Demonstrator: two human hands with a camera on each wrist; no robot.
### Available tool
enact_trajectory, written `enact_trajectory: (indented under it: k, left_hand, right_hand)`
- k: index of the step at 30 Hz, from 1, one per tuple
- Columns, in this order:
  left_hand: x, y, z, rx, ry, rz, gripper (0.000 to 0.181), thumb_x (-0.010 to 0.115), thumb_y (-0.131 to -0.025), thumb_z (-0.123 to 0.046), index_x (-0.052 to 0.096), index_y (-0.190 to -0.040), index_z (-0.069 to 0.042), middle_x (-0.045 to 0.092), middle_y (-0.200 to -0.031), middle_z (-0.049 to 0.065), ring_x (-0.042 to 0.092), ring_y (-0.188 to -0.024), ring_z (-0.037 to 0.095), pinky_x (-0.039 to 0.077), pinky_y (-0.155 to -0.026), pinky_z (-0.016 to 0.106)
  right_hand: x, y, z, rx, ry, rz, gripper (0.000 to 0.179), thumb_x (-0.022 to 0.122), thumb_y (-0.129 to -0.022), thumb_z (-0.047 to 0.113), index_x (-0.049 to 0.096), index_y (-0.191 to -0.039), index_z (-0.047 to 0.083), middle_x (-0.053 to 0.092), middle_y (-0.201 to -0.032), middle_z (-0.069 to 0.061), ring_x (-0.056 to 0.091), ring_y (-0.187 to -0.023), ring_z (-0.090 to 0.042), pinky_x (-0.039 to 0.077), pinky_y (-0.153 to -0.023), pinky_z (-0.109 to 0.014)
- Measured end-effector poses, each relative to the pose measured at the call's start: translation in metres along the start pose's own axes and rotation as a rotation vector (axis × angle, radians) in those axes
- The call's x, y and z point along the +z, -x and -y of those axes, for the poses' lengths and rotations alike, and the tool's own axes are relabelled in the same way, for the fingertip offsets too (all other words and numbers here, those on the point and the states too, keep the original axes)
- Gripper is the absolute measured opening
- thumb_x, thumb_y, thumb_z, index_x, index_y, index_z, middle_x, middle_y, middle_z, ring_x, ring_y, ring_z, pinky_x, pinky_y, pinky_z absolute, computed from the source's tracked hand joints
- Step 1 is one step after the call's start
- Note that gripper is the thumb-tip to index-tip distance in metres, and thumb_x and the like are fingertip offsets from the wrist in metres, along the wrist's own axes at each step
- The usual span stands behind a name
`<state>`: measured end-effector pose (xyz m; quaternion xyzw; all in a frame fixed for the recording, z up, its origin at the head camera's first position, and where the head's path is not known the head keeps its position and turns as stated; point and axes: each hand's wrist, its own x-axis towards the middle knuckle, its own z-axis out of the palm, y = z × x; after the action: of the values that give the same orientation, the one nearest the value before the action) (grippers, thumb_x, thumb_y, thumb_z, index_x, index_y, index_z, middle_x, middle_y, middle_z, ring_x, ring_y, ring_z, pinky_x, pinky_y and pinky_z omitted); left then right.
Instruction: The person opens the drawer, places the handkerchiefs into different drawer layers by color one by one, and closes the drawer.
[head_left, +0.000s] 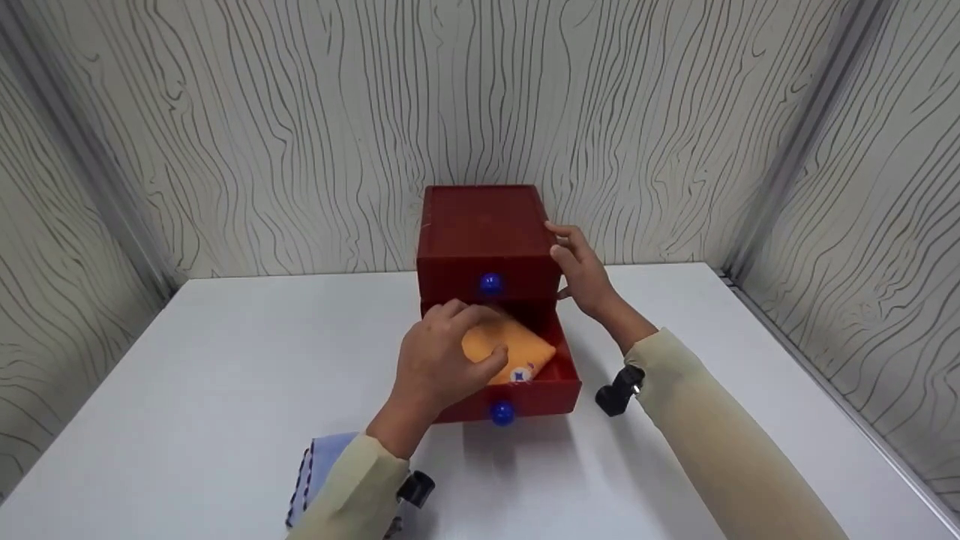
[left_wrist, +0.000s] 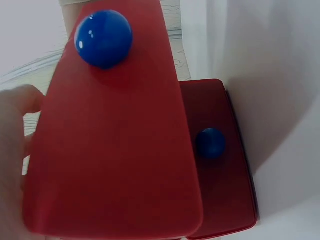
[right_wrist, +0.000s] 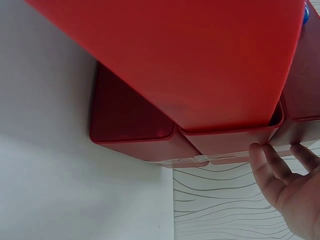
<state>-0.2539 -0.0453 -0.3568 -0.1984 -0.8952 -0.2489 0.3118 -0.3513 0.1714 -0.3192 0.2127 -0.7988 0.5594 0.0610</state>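
Note:
A red drawer cabinet point(head_left: 484, 221) stands at the back of the table, its middle drawer point(head_left: 559, 397) pulled out. In that drawer lies a folded orange cloth point(head_left: 525, 349) with a small white-and-blue mark. My left hand point(head_left: 442, 356) arches over the drawer's left side, fingers bent loosely and thumb above the cloth; its fingertips are partly hidden. The left wrist view shows the drawer's front with its blue knob point(left_wrist: 104, 39). My right hand point(head_left: 589, 277) rests its spread fingers against the cabinet's right side, as the right wrist view also shows.
A folded blue cloth point(head_left: 321, 465) with dark stitching lies at the front left, partly behind the left sleeve. Below the pulled-out drawer is a closed drawer point(left_wrist: 220, 185) with a blue knob. Wood-patterned panels point(head_left: 300, 135) wall in the white table point(head_left: 262, 360).

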Motion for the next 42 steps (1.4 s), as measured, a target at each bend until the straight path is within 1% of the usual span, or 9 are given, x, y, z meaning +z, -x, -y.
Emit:
enact_trajectory:
  k: [4, 12, 17, 21, 24, 27, 30, 34, 42]
  left_hand:
    - [-0.004, 0.003, -0.006, 0.012, 0.030, 0.011, 0.036, 0.064, -0.070, -0.050, 0.063, -0.102, -0.032, 0.060, -0.089, -0.011, 0.052, -0.081, 0.007, 0.048, -0.067, 0.025]
    - [-0.013, 0.013, -0.015, 0.103, 0.055, -0.017, 0.036, 0.062, -0.071, -0.049, 0.064, -0.101, -0.029, 0.063, -0.092, -0.012, 0.054, -0.083, 0.006, 0.049, -0.069, 0.024]
    - [-0.020, 0.024, -0.018, 0.145, 0.084, -0.016, 0.033, 0.066, -0.069, -0.046, 0.063, -0.098, -0.029, 0.062, -0.091, -0.014, 0.055, -0.086, 0.003, 0.050, -0.073, 0.023]
    - [-0.024, 0.034, -0.020, 0.156, 0.085, 0.005, 0.033, 0.067, -0.069, -0.047, 0.064, -0.097, -0.029, 0.062, -0.083, -0.012, 0.053, -0.073, 0.003, 0.048, -0.063, 0.020]
    - [-0.026, 0.041, -0.021, 0.151, 0.093, 0.042, 0.033, 0.066, -0.070, -0.048, 0.064, -0.096, -0.028, 0.062, -0.074, -0.011, 0.052, -0.066, 0.004, 0.047, -0.059, 0.019]
    - [-0.027, 0.047, -0.023, 0.151, 0.097, 0.091, 0.031, 0.066, -0.071, -0.047, 0.063, -0.095, -0.028, 0.061, -0.067, -0.011, 0.050, -0.058, 0.002, 0.044, -0.054, 0.015]
    - [-0.026, 0.051, -0.024, 0.160, 0.072, 0.135, 0.028, 0.064, -0.072, -0.048, 0.063, -0.092, -0.029, 0.058, -0.060, -0.013, 0.045, -0.050, -0.001, 0.039, -0.049, 0.012]
    - [-0.024, 0.054, -0.024, 0.136, 0.039, 0.215, 0.027, 0.062, -0.073, -0.050, 0.064, -0.090, -0.030, 0.054, -0.056, -0.015, 0.041, -0.047, -0.004, 0.037, -0.048, 0.011]
    - [-0.017, 0.055, -0.022, 0.039, 0.003, 0.371, 0.032, 0.063, -0.072, -0.054, 0.064, -0.098, -0.034, 0.059, -0.062, -0.017, 0.046, -0.051, -0.005, 0.042, -0.053, 0.014]
  right_hand:
    - [0.000, 0.001, 0.001, -0.005, 0.020, -0.008, 0.046, 0.034, -0.095, 0.027, 0.028, -0.139, 0.016, 0.039, -0.136, -0.015, 0.055, -0.103, -0.033, 0.051, -0.051, -0.037]
    - [0.001, 0.000, 0.000, 0.002, -0.032, -0.006, 0.047, 0.035, -0.094, 0.025, 0.027, -0.140, 0.015, 0.038, -0.137, -0.015, 0.054, -0.105, -0.032, 0.050, -0.058, -0.051]
    - [-0.001, -0.006, -0.013, -0.007, -0.013, -0.012, 0.046, 0.035, -0.094, 0.027, 0.028, -0.139, 0.020, 0.038, -0.137, -0.015, 0.054, -0.107, -0.034, 0.051, -0.053, -0.043]
    - [-0.002, -0.011, -0.024, -0.014, -0.005, -0.022, 0.044, 0.036, -0.094, 0.032, 0.030, -0.138, 0.026, 0.040, -0.136, -0.012, 0.055, -0.106, -0.032, 0.051, -0.052, -0.046]
    - [-0.002, -0.011, -0.025, -0.011, -0.016, -0.021, 0.044, 0.036, -0.094, 0.034, 0.031, -0.137, 0.028, 0.040, -0.136, -0.010, 0.056, -0.105, -0.031, 0.051, -0.055, -0.050]
    - [-0.001, -0.008, -0.020, -0.009, -0.025, -0.014, 0.044, 0.036, -0.094, 0.032, 0.030, -0.137, 0.025, 0.039, -0.135, -0.011, 0.056, -0.104, -0.030, 0.051, -0.057, -0.051]
    - [0.000, -0.004, -0.010, -0.008, -0.024, -0.007, 0.045, 0.035, -0.094, 0.029, 0.029, -0.138, 0.020, 0.039, -0.136, -0.013, 0.055, -0.105, -0.031, 0.051, -0.057, -0.050]
    - [0.001, 0.000, -0.003, -0.010, -0.024, -0.001, 0.046, 0.035, -0.094, 0.027, 0.028, -0.139, 0.017, 0.038, -0.137, -0.015, 0.055, -0.106, -0.033, 0.051, -0.057, -0.050]
    - [-0.002, -0.010, -0.023, 0.002, -0.028, -0.019, 0.044, 0.036, -0.094, 0.032, 0.030, -0.137, 0.027, 0.040, -0.136, -0.010, 0.056, -0.104, -0.028, 0.052, -0.053, -0.041]
